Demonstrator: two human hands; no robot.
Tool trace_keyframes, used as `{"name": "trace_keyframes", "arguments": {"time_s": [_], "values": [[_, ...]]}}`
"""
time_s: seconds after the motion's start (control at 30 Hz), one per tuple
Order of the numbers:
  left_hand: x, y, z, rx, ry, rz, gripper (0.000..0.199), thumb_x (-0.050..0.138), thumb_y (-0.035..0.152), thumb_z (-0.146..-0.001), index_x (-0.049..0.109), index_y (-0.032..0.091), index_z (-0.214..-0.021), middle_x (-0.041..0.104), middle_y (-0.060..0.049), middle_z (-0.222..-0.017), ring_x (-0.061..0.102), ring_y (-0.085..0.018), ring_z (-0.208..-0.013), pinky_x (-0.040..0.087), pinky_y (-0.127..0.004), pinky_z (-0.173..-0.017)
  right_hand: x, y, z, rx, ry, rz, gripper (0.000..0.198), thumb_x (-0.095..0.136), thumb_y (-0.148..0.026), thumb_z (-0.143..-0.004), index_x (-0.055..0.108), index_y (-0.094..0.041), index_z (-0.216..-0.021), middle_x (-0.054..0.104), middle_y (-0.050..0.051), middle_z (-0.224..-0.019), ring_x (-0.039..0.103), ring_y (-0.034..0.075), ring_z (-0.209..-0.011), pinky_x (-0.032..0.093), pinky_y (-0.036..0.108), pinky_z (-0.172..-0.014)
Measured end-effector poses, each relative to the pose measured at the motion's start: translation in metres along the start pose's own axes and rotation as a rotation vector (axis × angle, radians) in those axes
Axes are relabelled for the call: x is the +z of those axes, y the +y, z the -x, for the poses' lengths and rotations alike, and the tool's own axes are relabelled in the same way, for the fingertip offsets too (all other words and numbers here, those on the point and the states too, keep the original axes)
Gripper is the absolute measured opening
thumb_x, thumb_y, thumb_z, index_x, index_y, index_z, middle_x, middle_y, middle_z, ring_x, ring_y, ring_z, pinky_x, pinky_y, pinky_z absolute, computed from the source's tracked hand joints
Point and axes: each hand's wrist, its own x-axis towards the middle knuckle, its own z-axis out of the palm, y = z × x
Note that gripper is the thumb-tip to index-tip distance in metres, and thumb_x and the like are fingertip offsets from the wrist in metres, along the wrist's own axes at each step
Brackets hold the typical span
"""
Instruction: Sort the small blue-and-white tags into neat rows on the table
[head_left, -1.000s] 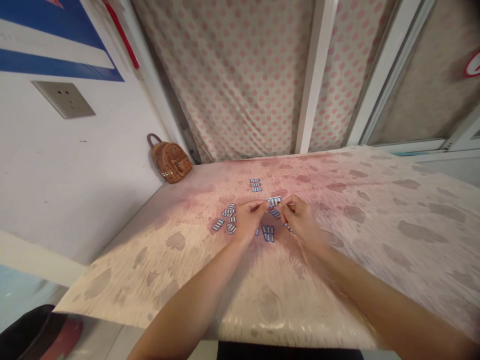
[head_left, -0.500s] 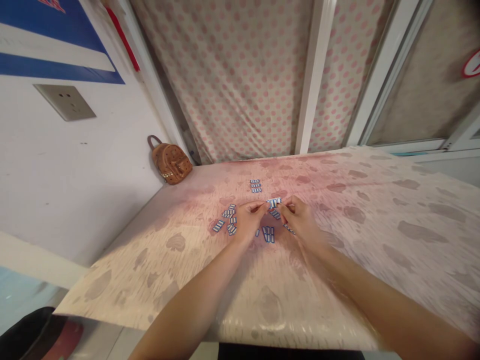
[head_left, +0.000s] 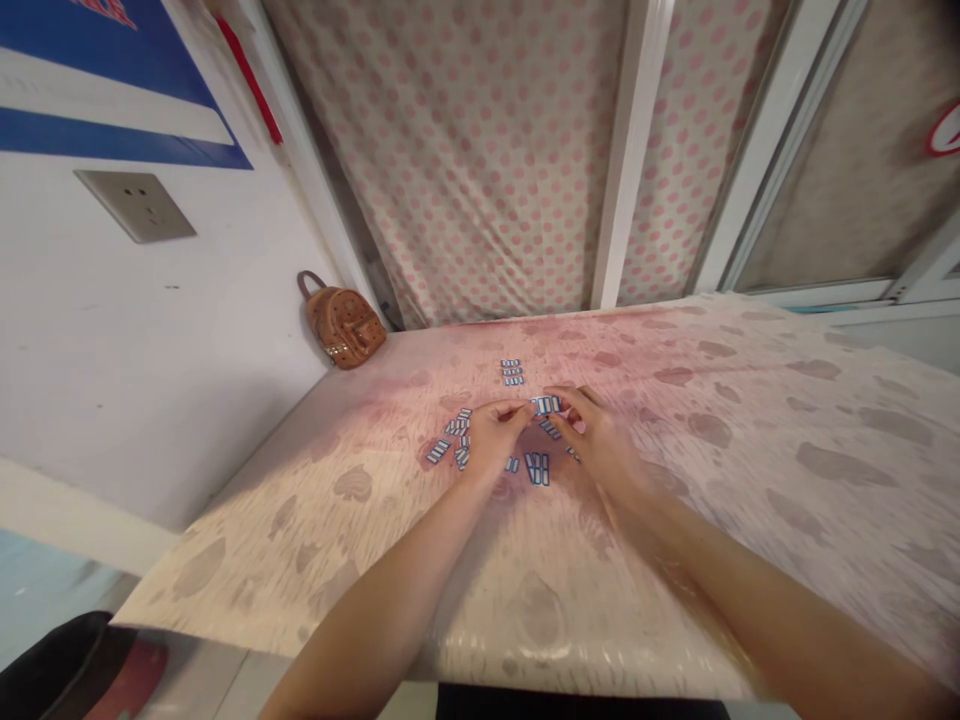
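I wear the single camera on my head, so it looks forward and down from above the near side of the table (head_left: pixel 532 625). My forearms (head_left: pixel 409 590) come in from the bottom edge, and my left hand (head_left: pixel 495 435) and right hand (head_left: pixel 604 435) sit just below the middle of my view, at mid-range rather than close up. The wide view also takes in the wall (head_left: pixel 195 360) at left, the curtain (head_left: pixel 480 150) beyond the table, and some floor (head_left: pixel 225 685) at lower left.

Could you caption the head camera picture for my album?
Left hand holding a small blue-and-white piece above a patterned tablecloth, right hand close by.
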Motion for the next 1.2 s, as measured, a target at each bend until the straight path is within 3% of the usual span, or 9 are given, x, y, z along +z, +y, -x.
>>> {"name": "trace_keyframes", "arguments": {"time_s": [0.13, 0.2, 0.33, 0.6, 0.77, 0.93, 1.03, 1.2], "values": [[-0.005, -0.002, -0.005, 0.012, 0.057, -0.011, 0.017, 0.071, 0.031, -0.076, 0.078, 0.015, -0.078, 0.076, -0.006, -0.077, 0.066, -0.018, -0.068, 0.048, -0.027, -0.065, 0.001, 0.007, -0.002, 0.042, 0.061, -0.045, 0.036, 0.055, -0.024, -0.089, 0.058, -0.024, -0.124, 0.065, 0.005, -0.101, 0.063, 0.019, -0.081, 0.050, 0.033, -0.075], [-0.011, -0.005, -0.009, 0.017, 0.110, -0.011, 0.017, 0.071, 0.030, -0.076, 0.078, 0.015, -0.079, 0.077, -0.006, -0.079, 0.067, -0.018, -0.071, 0.049, -0.027, -0.067, 0.000, 0.014, -0.003, 0.097, 0.088, 0.024, 0.026, 0.053, -0.023, -0.089, 0.061, -0.022, -0.114, 0.066, 0.006, -0.097, 0.063, 0.019, -0.082, 0.048, 0.032, -0.073], [-0.022, -0.010, -0.019, 0.023, 0.163, 0.008, 0.020, 0.070, 0.033, -0.076, 0.078, 0.015, -0.081, 0.077, -0.007, -0.082, 0.069, -0.019, -0.077, 0.051, -0.028, -0.071, 0.000, 0.031, -0.004, 0.135, -0.032, 0.264, 0.010, 0.055, -0.025, -0.089, 0.062, -0.020, -0.083, 0.065, 0.008, -0.087, 0.062, 0.021, -0.078, 0.044, 0.032, -0.071], [-0.026, -0.020, -0.026, 0.039, 0.170, -0.002, 0.022, 0.071, 0.034, -0.076, 0.078, 0.014, -0.081, 0.076, -0.008, -0.080, 0.070, -0.020, -0.076, 0.052, -0.029, -0.070, 0.016, 0.035, -0.004, 0.196, -0.174, 0.507, 0.017, 0.064, -0.034, -0.084, 0.062, -0.019, -0.079, 0.063, 0.009, -0.088, 0.060, 0.022, -0.079, 0.042, 0.032, -0.072], [-0.027, -0.023, -0.026, 0.043, 0.152, 0.006, 0.024, 0.071, 0.035, -0.076, 0.078, 0.013, -0.083, 0.076, -0.009, -0.081, 0.071, -0.022, -0.078, 0.053, -0.030, -0.071, 0.018, 0.037, -0.006, 0.192, -0.217, 0.456, 0.008, 0.056, -0.022, -0.085, 0.063, -0.017, -0.085, 0.066, 0.010, -0.093, 0.062, 0.023, -0.086, 0.041, 0.031, -0.075], [-0.026, -0.020, -0.023, 0.077, 0.136, -0.056, 0.020, 0.070, 0.032, -0.077, 0.078, 0.014, -0.081, 0.076, -0.008, -0.081, 0.069, -0.020, -0.075, 0.051, -0.028, -0.067, 0.011, 0.034, -0.008, 0.132, -0.100, 0.106, 0.023, 0.040, -0.020, -0.090, 0.062, -0.019, -0.099, 0.069, 0.006, -0.088, 0.064, 0.019, -0.081, 0.042, 0.028, -0.073], [-0.024, -0.018, -0.020, 0.093, 0.103, -0.103, 0.021, 0.070, 0.032, -0.078, 0.078, 0.013, -0.080, 0.077, -0.008, -0.080, 0.068, -0.019, -0.070, 0.048, -0.026, -0.063, 0.004, 0.027, -0.009, 0.114, -0.083, -0.008, 0.025, 0.035, -0.027, -0.093, 0.058, -0.021, -0.085, 0.066, 0.003, -0.076, 0.061, 0.017, -0.068, 0.041, 0.027, -0.066], [-0.021, -0.022, -0.018, 0.136, 0.002, -0.169, 0.024, 0.068, 0.035, -0.082, 0.079, 0.014, -0.085, 0.077, -0.008, -0.084, 0.069, -0.019, -0.073, 0.050, -0.026, -0.066, -0.002, 0.017, -0.008, 0.059, -0.177, 0.047, 0.026, 0.044, -0.034, -0.090, 0.054, -0.021, -0.070, 0.057, 0.000, -0.063, 0.052, 0.015, -0.059, 0.032, 0.027, -0.058]]}}
